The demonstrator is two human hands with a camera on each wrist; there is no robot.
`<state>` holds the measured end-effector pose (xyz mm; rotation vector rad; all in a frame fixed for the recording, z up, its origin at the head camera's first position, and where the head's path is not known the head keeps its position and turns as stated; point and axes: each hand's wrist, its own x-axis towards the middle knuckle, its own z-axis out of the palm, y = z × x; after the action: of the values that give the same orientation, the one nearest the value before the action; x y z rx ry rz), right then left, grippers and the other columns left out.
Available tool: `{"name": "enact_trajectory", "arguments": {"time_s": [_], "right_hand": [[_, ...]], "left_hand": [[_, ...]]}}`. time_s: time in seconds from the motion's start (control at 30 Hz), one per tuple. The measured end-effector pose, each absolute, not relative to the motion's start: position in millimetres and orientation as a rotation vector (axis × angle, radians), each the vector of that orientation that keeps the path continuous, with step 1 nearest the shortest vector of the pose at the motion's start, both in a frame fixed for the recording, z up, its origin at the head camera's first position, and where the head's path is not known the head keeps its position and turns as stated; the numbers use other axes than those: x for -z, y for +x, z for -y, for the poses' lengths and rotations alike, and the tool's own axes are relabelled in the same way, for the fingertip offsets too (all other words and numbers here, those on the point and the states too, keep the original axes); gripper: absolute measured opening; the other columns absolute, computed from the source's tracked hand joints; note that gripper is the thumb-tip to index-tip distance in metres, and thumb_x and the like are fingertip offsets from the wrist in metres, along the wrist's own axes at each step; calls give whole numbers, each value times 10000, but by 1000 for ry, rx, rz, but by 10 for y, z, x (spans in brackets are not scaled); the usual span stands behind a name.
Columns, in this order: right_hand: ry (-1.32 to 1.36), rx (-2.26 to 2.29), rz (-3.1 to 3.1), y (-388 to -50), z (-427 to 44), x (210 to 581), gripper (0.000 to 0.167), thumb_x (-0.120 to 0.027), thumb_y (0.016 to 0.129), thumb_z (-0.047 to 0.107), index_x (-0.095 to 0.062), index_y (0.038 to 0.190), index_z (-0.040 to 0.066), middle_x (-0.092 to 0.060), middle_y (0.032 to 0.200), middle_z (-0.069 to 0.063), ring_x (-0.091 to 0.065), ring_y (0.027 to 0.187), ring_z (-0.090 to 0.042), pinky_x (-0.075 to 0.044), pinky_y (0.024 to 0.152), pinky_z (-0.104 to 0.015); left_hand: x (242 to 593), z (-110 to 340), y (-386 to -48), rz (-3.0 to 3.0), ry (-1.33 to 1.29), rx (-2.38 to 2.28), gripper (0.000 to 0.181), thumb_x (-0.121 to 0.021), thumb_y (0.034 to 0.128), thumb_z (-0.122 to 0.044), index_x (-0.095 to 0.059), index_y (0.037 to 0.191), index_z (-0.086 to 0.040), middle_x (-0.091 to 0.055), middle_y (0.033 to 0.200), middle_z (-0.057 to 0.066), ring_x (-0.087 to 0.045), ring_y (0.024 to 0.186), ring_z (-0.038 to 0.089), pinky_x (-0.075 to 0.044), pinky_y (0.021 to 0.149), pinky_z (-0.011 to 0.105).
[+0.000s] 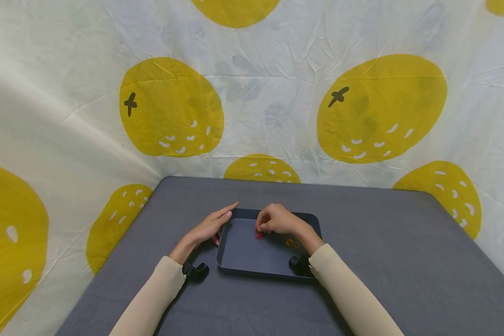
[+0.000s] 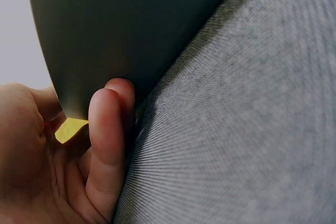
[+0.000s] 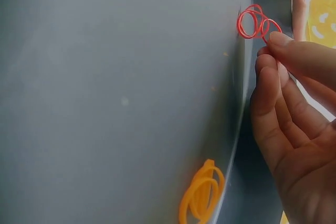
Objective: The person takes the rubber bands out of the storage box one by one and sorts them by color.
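Observation:
My right hand [image 1: 280,220] is over a dark grey tray [image 1: 248,254]. Its thumb and forefinger pinch a thin red looped rubber band [image 3: 248,24], whose coils hang free beyond the fingertips in the right wrist view. Orange rubber bands [image 3: 201,195], coiled together, lie in the tray below the right wrist. At the tray's left side is my left hand [image 1: 206,228], its index finger and thumb stretched along the far left corner. In the left wrist view, two fingers [image 2: 106,135] touch the outer wall of the tray.
A grey cloth-covered table [image 1: 403,252] carries the tray. Behind and to the left hangs a white curtain [image 1: 273,116] with yellow fruit prints. Black wrist cameras [image 1: 196,272] are strapped on both wrists; the right one hangs over the tray's near right corner.

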<state>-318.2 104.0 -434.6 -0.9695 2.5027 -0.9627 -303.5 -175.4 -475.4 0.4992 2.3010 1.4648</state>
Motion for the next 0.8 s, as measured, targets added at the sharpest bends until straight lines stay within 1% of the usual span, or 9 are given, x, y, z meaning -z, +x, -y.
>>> {"name": "enact_trajectory", "arguments": {"time_s": [0.1,0.2,0.3,0.4,0.5,0.63,0.67,0.73,0.8], "right_hand": [[-969,969,-2503,-3186,-1050,4344,79,-740,952,111,-805,910,123,-767,819,-6,-669,666,-99,-576,621,-264],[-966,973,-2499,-3186,-1052,4338,81,-737,955,112,-805,913,125,-768,825,-8,-672,673,-101,-580,628,-269],[-950,978,-2498,-3185,-1056,4330,82,-737,956,116,-806,913,130,-766,827,-6,-674,678,-105,-582,631,-275],[-945,984,-2508,-3195,-1068,4331,85,-737,959,121,-805,909,126,-760,825,-9,-665,674,-105,-575,625,-276],[-947,988,-2515,-3191,-1076,4317,85,-734,962,124,-805,915,121,-759,830,-22,-663,672,-113,-575,627,-280],[-939,1000,-2529,-3173,-1111,4275,86,-731,965,134,-807,935,108,-766,847,-54,-671,683,-124,-579,637,-287],[-939,1004,-2535,-3171,-1128,4265,89,-729,967,137,-807,941,102,-769,854,-65,-673,688,-125,-580,639,-288],[-931,1016,-2545,-3163,-1167,4239,97,-724,971,136,-803,951,84,-774,882,-83,-677,698,-131,-584,646,-294],[-929,1023,-2557,-3151,-1212,4206,108,-719,975,133,-801,968,64,-778,913,-104,-680,708,-151,-585,652,-301]], "left_hand": [[4751,1753,-3034,-2299,503,-1472,535,-328,1131,-457,-275,1649,-333,-550,719,86,-547,469,160,-557,468,339],[4750,1751,-3035,-2306,498,-1474,519,-328,1132,-453,-287,1641,-360,-584,827,131,-554,475,159,-554,469,327],[4753,1751,-3037,-2313,495,-1475,505,-329,1132,-452,-297,1632,-387,-613,960,196,-562,481,157,-554,474,319],[4761,1751,-3040,-2315,500,-1483,499,-331,1133,-446,-305,1628,-390,-623,1122,220,-563,482,159,-554,473,322],[4763,1756,-3033,-2314,504,-1485,502,-331,1133,-446,-306,1630,-381,-620,1099,229,-558,476,161,-554,467,331],[4765,1760,-3026,-2313,505,-1478,507,-334,1132,-448,-300,1633,-377,-597,906,190,-555,474,162,-555,466,339],[4767,1758,-3028,-2315,505,-1478,505,-336,1133,-444,-302,1632,-379,-597,902,169,-557,475,163,-555,466,337],[4771,1760,-3028,-2316,507,-1478,503,-338,1134,-439,-303,1632,-378,-597,892,174,-560,476,161,-555,464,336],[4775,1762,-3031,-2319,508,-1484,499,-341,1135,-430,-308,1630,-377,-619,965,199,-562,477,160,-552,461,331]]}}
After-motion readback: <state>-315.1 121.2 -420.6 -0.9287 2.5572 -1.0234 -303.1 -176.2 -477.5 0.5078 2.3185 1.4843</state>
